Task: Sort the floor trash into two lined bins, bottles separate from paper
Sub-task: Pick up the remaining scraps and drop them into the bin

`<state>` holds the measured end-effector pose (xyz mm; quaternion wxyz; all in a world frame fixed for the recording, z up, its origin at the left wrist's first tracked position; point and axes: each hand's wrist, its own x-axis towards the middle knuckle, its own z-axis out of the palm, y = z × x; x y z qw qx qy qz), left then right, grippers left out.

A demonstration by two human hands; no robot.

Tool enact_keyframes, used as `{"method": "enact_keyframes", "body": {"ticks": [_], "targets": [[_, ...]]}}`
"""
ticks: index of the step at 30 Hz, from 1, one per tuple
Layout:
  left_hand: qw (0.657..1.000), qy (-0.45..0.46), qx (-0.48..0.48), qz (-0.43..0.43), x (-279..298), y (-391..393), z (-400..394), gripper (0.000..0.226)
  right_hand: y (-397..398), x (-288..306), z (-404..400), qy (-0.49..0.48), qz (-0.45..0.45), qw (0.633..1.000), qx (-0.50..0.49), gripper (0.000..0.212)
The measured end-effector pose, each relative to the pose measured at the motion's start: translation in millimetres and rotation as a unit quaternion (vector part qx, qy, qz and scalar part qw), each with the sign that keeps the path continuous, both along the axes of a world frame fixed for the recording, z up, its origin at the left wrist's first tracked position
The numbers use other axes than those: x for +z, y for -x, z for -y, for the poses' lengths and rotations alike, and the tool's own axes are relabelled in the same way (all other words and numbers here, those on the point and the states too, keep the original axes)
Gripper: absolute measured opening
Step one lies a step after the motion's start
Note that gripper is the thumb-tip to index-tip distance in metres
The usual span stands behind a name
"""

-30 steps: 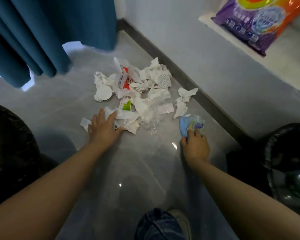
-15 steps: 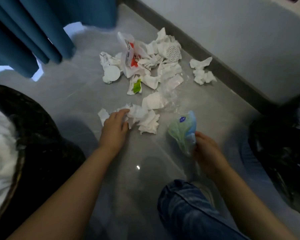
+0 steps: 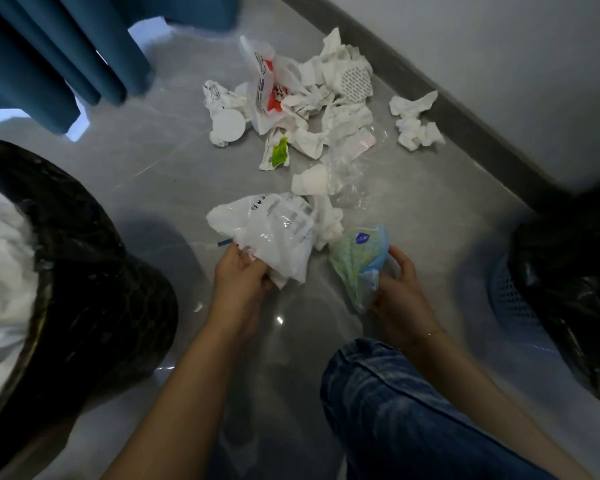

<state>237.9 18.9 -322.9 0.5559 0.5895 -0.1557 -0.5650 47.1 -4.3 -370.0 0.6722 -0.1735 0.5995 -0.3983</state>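
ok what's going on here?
A person crouches over floor trash. The left hand grips a crumpled white plastic bag; the right hand holds a blue-green wrapper. More crumpled paper lies on the floor. A black-lined bin with white waste sits left, another lined bin right.

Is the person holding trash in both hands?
Yes, the left hand grips a white crumpled wrapper and the right hand grips a blue-green packet.
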Motion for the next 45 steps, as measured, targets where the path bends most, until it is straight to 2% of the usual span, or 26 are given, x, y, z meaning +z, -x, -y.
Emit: {"method": "enact_keyframes", "body": {"ticks": [2, 7, 8, 10, 11, 13, 16, 18, 21, 23, 26, 29, 32, 35, 39, 42, 45], "targets": [[0.998, -0.004, -0.022, -0.051, -0.3, 9.8, -3.7, 0.036, -0.8, 6.4, -0.3, 0.019, 0.006, 1.000, 0.004, 0.054], [0.995, -0.057, -0.080, -0.025, -15.1, 30.5, -11.9, 0.038, -3.2, 12.4, 0.2, 0.012, 0.076, 0.997, 0.031, 0.033], [0.994, -0.064, -0.088, -0.001, -17.8, 33.9, -12.6, 0.038, -5.5, 14.1, -0.5, 0.002, 0.075, 0.997, 0.029, 0.034], [0.992, -0.064, -0.099, 0.048, -21.4, 39.5, -12.4, 0.037, -7.5, 18.8, -1.2, -0.015, 0.088, 0.996, 0.019, 0.068], [0.991, -0.062, -0.099, 0.068, -22.9, 41.7, -11.3, 0.036, -8.7, 22.3, -1.7, -0.018, 0.108, 0.994, 0.026, 0.077], [0.987, -0.056, -0.102, 0.107, -23.9, 46.0, -9.5, 0.034, -10.2, 29.4, -2.4, -0.002, 0.126, 0.991, 0.038, 0.062], [0.981, -0.049, -0.117, 0.145, -23.6, 51.4, -10.7, 0.036, -5.5, 35.5, -4.0, 0.056, 0.050, 0.996, 0.056, 0.041], [0.983, -0.037, -0.120, 0.132, -22.8, 53.4, -13.1, 0.036, -2.2, 37.1, -4.3, 0.069, -0.001, 0.995, 0.072, 0.029], [0.991, -0.036, -0.096, 0.091, -22.0, 51.3, -17.3, 0.030, -3.2, 41.2, -1.9, 0.079, -0.030, 0.995, 0.059, 0.031], [0.994, -0.068, -0.044, 0.073, -24.1, 44.8, -21.0, 0.022, -2.7, 42.3, 0.1, 0.093, -0.038, 0.995, 0.025, 0.035], [0.992, -0.102, 0.037, 0.062, -23.3, 29.1, -27.1, 0.022, 0.4, 42.9, 1.0, 0.107, -0.064, 0.992, -0.014, 0.039], [0.997, -0.050, 0.008, 0.065, -11.2, 25.1, -25.2, 0.025, -3.0, 43.6, -1.5, 0.115, -0.080, 0.990, 0.010, 0.036], [0.995, -0.002, -0.041, 0.085, 0.8, 40.3, -14.6, 0.025, -13.5, 45.4, -5.3, 0.115, -0.035, 0.992, 0.031, 0.033], [0.990, -0.023, -0.033, 0.137, -3.3, 52.7, -7.5, 0.020, -21.0, 46.3, -9.3, 0.106, 0.008, 0.993, 0.046, 0.025], [0.973, -0.050, -0.011, 0.225, -15.9, 56.4, -6.5, 0.017, -18.9, 44.3, -11.7, 0.111, -0.013, 0.992, 0.054, 0.028], [0.975, -0.058, -0.032, 0.212, -19.9, 59.9, -4.5, 0.017, -15.0, 41.7, -11.6, 0.114, -0.033, 0.992, 0.048, 0.034], [0.974, -0.048, -0.040, 0.216, -22.1, 50.7, -2.4, 0.013, -11.7, 39.0, -8.7, 0.118, -0.070, 0.990, -0.002, 0.038]]}}
